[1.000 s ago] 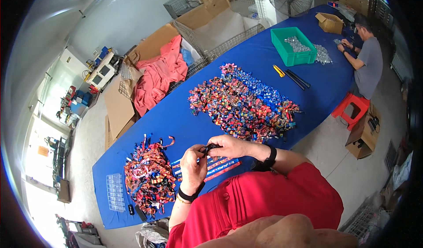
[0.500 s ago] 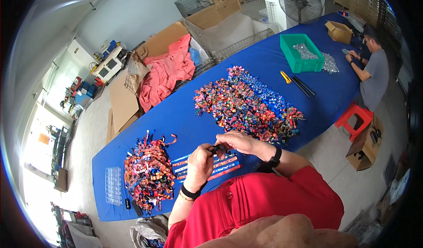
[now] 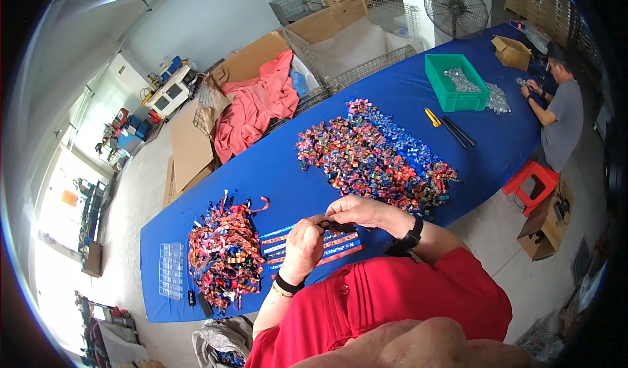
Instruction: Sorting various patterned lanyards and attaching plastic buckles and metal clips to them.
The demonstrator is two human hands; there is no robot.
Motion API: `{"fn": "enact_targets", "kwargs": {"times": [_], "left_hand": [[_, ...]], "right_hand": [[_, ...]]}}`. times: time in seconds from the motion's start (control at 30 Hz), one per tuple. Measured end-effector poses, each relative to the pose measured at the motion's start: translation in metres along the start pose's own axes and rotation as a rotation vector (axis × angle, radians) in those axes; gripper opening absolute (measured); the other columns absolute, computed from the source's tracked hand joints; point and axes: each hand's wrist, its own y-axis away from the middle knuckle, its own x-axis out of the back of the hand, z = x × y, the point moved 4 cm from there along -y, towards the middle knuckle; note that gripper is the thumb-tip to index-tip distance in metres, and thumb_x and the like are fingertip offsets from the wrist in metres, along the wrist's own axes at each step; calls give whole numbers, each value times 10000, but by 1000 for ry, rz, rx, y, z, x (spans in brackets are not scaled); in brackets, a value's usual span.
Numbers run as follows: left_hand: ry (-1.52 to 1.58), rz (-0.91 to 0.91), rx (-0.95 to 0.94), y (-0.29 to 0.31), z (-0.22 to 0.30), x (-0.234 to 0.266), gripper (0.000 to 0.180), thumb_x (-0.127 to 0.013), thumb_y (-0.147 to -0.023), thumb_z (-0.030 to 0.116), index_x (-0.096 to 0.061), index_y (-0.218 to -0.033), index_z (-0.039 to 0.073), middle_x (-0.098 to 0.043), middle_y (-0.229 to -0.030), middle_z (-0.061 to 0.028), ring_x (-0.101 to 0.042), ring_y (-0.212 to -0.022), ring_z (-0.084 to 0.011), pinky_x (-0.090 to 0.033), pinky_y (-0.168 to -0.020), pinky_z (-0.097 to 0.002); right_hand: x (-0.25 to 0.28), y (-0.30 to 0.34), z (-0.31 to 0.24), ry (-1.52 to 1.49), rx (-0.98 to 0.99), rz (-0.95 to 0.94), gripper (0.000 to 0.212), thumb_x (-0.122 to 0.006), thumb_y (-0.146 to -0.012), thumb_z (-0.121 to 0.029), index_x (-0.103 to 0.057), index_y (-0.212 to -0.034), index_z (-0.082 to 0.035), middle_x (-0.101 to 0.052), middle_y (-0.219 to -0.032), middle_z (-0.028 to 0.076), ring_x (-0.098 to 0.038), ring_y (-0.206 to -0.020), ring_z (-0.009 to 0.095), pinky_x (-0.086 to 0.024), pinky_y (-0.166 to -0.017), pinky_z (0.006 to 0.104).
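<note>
My left hand (image 3: 303,242) and my right hand (image 3: 361,212) are close together above the near edge of the blue table (image 3: 261,172). Both sets of fingers are closed round a small dark piece (image 3: 337,227), too small and covered to name. Below them lie several flat patterned ribbon strips (image 3: 341,247) side by side, partly hidden by my left hand. To the left is a tangled heap of patterned ribbon lengths (image 3: 226,253). Beyond my right hand spreads a large pile of small colourful folded ribbon pieces (image 3: 366,162), with blue ones along its far right side.
A clear compartment tray (image 3: 171,271) lies at the left end. Farther right are a yellow cutter (image 3: 432,117), two black rods (image 3: 458,132), and a green crate (image 3: 458,100) of small clear pieces. A co-worker (image 3: 562,113) sits at the far right near a cardboard box (image 3: 511,52).
The view has shifted slightly. My hands stay together, with the fingers moved a little and the dark piece turned between them. The piles look the same.
</note>
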Motion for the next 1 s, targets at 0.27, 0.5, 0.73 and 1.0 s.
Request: {"fn": "enact_targets", "kwargs": {"times": [0.27, 0.5, 0.73, 1.0], "left_hand": [[40, 5, 6, 2, -2, -2, 269, -570, -646, -144, -434, -800, 30, -629, -943, -169, -619, -763, -310, -504, -649, -371], [202, -67, -31, 5, 9, 2, 268, -602, -634, -128, -458, -796, 29, -630, -949, -168, -628, -780, -302, -507, -650, -355], [195, -39, 50, 10, 6, -3, 234, -575, -670, -110, -441, -816, 15, -591, -952, -161, -590, -781, -333, -482, -658, -383], [549, 291, 605, 11, -37, -8, 232, -626, -782, -82, -429, -825, 33, -579, -953, -108, -570, -780, -131, -489, -679, -259]], "right_hand": [[-3, -4, -8, 71, 26, 30, 110, -549, -840, -111, -579, -924, -47, -541, -796, -57, -460, -707, 19, -365, -635, 187], [-8, 0, -13, 134, 97, 27, 87, -560, -857, -140, -571, -872, -55, -536, -757, -50, -487, -688, 33, -401, -624, 201], [-7, -1, -12, 156, 102, 42, 176, -509, -940, -200, -569, -900, -39, -546, -818, -23, -497, -777, 58, -413, -713, 220], [-25, 7, -53, 189, 192, 76, 268, -607, -864, -69, -504, -1104, -9, -573, -977, 23, -554, -901, 81, -453, -815, 235]]}}
